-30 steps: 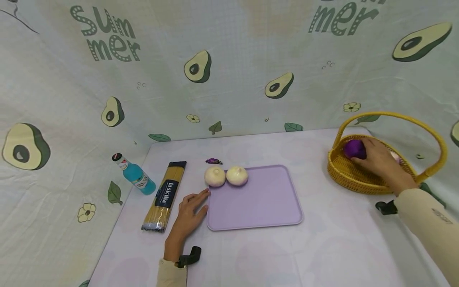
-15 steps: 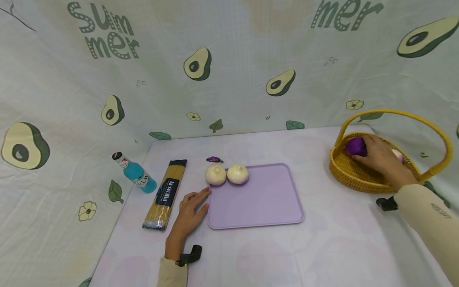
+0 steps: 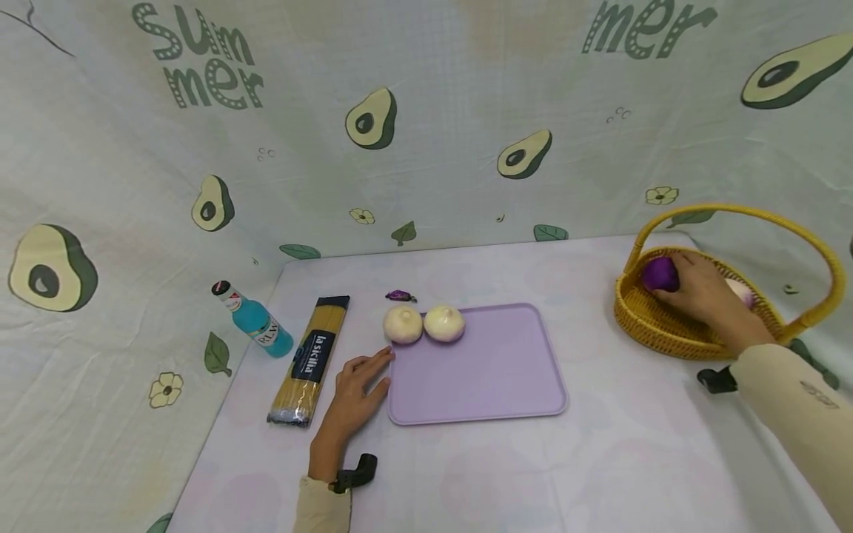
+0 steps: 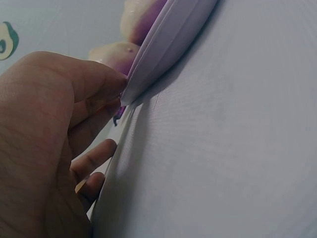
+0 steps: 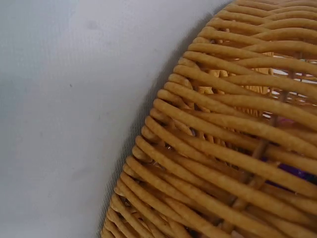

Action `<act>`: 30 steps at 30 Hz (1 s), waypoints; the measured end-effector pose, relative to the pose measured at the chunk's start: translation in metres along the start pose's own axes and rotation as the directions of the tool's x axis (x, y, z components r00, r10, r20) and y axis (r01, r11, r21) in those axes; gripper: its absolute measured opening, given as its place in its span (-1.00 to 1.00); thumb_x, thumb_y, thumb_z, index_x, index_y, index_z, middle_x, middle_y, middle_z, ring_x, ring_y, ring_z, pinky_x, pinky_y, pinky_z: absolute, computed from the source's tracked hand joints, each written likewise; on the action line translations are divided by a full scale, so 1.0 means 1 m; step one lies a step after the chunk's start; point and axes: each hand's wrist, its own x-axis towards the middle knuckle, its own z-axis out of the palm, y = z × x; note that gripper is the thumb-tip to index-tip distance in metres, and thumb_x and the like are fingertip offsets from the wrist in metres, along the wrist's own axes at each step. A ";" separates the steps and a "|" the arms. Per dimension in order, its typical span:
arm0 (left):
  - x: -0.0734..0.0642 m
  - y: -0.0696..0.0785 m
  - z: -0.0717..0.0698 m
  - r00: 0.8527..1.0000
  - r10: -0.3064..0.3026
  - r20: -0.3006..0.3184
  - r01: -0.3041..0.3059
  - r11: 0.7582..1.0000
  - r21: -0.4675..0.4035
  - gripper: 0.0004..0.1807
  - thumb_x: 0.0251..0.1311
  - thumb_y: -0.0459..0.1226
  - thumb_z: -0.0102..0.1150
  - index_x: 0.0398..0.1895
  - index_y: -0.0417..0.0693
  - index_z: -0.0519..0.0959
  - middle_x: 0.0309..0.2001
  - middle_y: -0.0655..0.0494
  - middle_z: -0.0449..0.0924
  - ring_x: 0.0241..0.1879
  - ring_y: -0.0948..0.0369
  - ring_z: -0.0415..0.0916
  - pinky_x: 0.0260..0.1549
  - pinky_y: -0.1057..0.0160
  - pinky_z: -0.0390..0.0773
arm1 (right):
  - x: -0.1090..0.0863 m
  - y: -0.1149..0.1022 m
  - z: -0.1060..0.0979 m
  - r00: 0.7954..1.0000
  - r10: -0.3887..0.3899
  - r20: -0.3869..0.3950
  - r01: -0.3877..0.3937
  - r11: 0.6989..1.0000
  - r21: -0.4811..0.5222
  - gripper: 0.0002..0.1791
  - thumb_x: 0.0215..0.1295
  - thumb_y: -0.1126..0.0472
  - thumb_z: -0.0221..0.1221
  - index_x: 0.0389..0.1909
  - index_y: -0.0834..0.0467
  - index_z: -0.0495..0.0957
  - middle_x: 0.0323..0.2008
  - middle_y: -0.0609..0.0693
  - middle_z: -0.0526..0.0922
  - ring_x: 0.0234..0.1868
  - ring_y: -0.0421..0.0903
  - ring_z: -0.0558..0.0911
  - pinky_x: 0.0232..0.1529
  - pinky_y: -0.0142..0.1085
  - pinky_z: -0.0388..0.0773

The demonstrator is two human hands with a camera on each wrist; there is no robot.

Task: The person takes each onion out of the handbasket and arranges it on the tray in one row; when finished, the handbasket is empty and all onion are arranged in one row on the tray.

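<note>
My right hand (image 3: 696,291) reaches into the yellow wicker basket (image 3: 649,334) and grips a round, deep purple vegetable (image 3: 660,275) at its left end. In the right wrist view the basket's woven side (image 5: 213,134) hides the hand. A pale, pink-tinged vegetable (image 3: 741,292) lies behind that hand. At the lilac tray (image 3: 480,377), my left hand (image 3: 356,392) rests by the left edge with fingers extended. The left wrist view shows fingertips (image 4: 119,82) right at the tray's rim. Two white-and-purple turnips (image 3: 403,325) (image 3: 444,323) sit along the tray's far left edge.
Left of the tray lie a pack of spaghetti (image 3: 309,363) and, beyond it, a bottle of blue drink (image 3: 256,322), tilted in view. A small purple-wrapped candy (image 3: 400,296) lies behind the turnips. The basket's tall handle (image 3: 766,215) arches over the right hand. A printed cloth (image 3: 440,192) hangs behind.
The head view has shifted slightly. Both hands stay in place, the right still gripping the purple vegetable in the basket; more of the pale vegetable behind it shows.
</note>
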 end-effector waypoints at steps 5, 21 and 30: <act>-0.001 -0.001 0.000 1.000 0.001 0.000 -0.001 1.000 -0.001 -0.49 0.42 -0.14 0.13 0.42 0.28 0.43 0.45 0.43 0.26 0.34 0.11 0.16 0.24 -0.11 0.08 | -0.003 -0.006 -0.005 0.999 0.032 0.012 -0.032 0.999 -0.015 -0.06 0.26 0.14 0.32 0.37 0.62 0.03 0.25 0.65 0.07 0.24 0.60 0.11 0.23 0.42 0.08; -0.003 -0.001 -0.001 1.000 0.001 -0.017 -0.001 1.000 -0.002 -0.50 0.40 -0.16 0.15 0.40 0.25 0.46 0.44 0.42 0.29 0.32 0.09 0.19 0.22 -0.11 0.11 | -0.018 -0.019 -0.010 0.999 0.045 -0.017 -0.045 0.999 -0.025 -0.07 0.23 0.16 0.34 0.37 0.60 0.06 0.28 0.63 0.08 0.24 0.59 0.13 0.19 0.43 0.14; -0.002 0.000 -0.001 1.000 0.001 -0.008 -0.001 1.000 -0.004 -0.49 0.42 -0.14 0.13 0.41 0.26 0.44 0.45 0.42 0.27 0.34 0.09 0.17 0.25 -0.12 0.07 | -0.027 -0.021 -0.012 0.997 0.061 -0.055 -0.062 0.998 -0.019 -0.08 0.25 0.15 0.33 0.38 0.57 0.06 0.31 0.61 0.07 0.24 0.60 0.15 0.17 0.46 0.13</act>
